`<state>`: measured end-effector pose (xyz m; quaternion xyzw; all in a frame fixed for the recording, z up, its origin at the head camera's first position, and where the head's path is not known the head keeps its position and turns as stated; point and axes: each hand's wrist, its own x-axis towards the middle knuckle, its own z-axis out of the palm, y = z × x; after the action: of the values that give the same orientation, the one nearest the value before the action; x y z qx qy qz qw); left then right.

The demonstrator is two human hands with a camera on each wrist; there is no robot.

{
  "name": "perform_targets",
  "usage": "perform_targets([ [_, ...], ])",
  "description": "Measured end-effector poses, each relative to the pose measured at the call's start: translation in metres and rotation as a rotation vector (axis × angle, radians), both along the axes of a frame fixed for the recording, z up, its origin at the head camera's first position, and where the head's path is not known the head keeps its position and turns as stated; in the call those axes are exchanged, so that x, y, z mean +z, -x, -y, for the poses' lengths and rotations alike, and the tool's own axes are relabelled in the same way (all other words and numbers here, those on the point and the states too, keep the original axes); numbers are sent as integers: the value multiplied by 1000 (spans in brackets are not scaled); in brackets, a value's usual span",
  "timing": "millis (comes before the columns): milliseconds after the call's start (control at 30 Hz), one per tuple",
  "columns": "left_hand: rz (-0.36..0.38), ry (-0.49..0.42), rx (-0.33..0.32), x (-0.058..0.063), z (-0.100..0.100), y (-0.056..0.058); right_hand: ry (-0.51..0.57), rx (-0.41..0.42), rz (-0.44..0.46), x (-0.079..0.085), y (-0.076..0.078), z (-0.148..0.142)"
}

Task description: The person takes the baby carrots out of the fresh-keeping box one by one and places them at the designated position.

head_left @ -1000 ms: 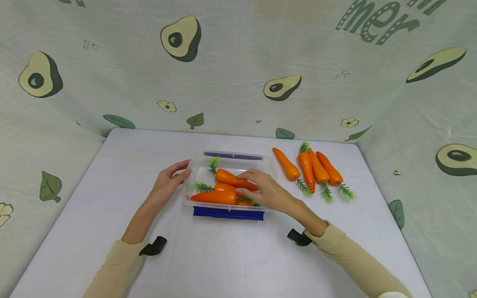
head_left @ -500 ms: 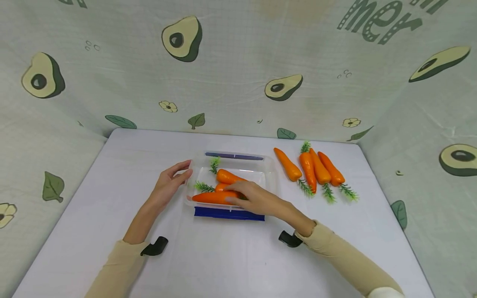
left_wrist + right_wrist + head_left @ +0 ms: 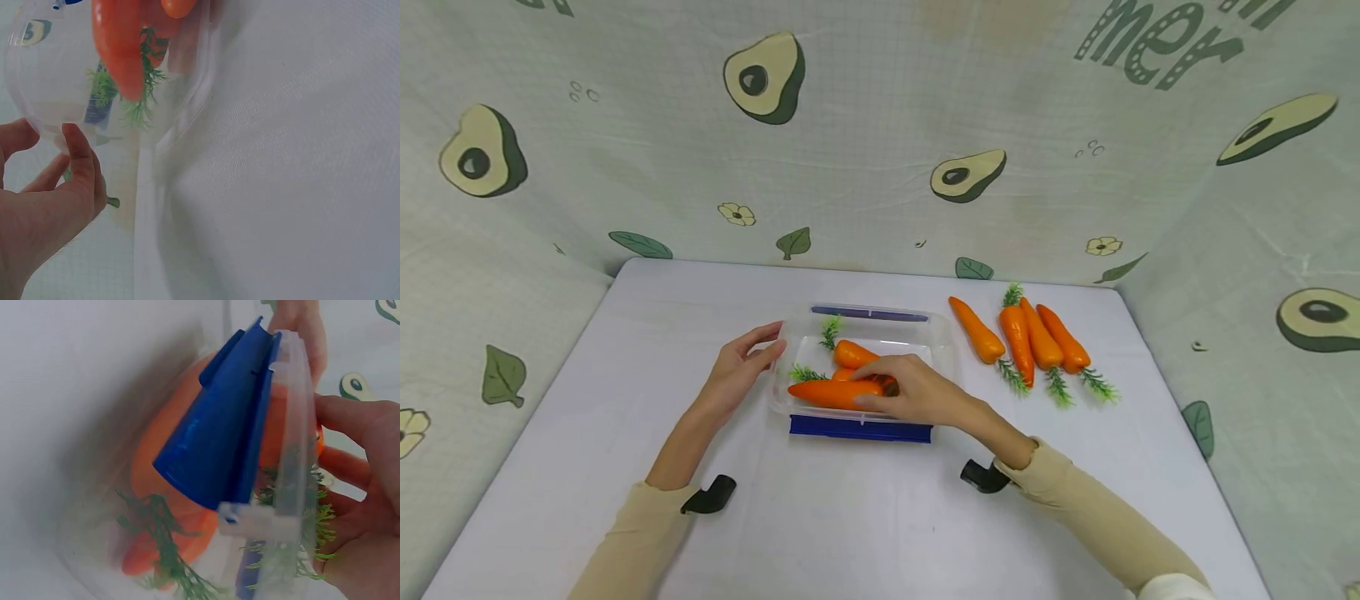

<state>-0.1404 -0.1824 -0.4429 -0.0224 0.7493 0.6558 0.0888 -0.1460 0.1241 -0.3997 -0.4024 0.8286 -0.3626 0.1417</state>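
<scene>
A clear plastic box (image 3: 940, 354) with blue side clips holds several orange toy carrots with green tops. My left hand (image 3: 733, 375) pinches the box's left rim between thumb and fingers, also visible in the left wrist view. Inside the box, near its front wall, my right hand (image 3: 917, 390) grips the front carrot (image 3: 827, 394) by its thick end, its tip pointing left. The hand hides that carrot's leafy top in the head view. Behind it lies another carrot (image 3: 852, 355), partly covered by the fingers. The blue front clip (image 3: 219, 412) hangs open in the right wrist view.
Right of the box, several more carrots lie on the white table (image 3: 850, 517), among them a leftmost carrot (image 3: 977, 331) and a rightmost carrot (image 3: 1063, 340). A patterned cloth (image 3: 865, 150) rises behind the table and at both sides.
My right hand has moved left and toward the front of the box, closing on the front carrot, whose tip has lifted slightly. My left hand stays on the rim.
</scene>
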Motion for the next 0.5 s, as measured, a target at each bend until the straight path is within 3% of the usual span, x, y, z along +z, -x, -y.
perform_targets([
  [100, -2, -4, -1, 1, 0, 0, 12, -50, -21, 7, -1, -8],
  [500, -2, 2, -12, 2, 0, -1, 135, -298, 62, 40, -13, -47],
])
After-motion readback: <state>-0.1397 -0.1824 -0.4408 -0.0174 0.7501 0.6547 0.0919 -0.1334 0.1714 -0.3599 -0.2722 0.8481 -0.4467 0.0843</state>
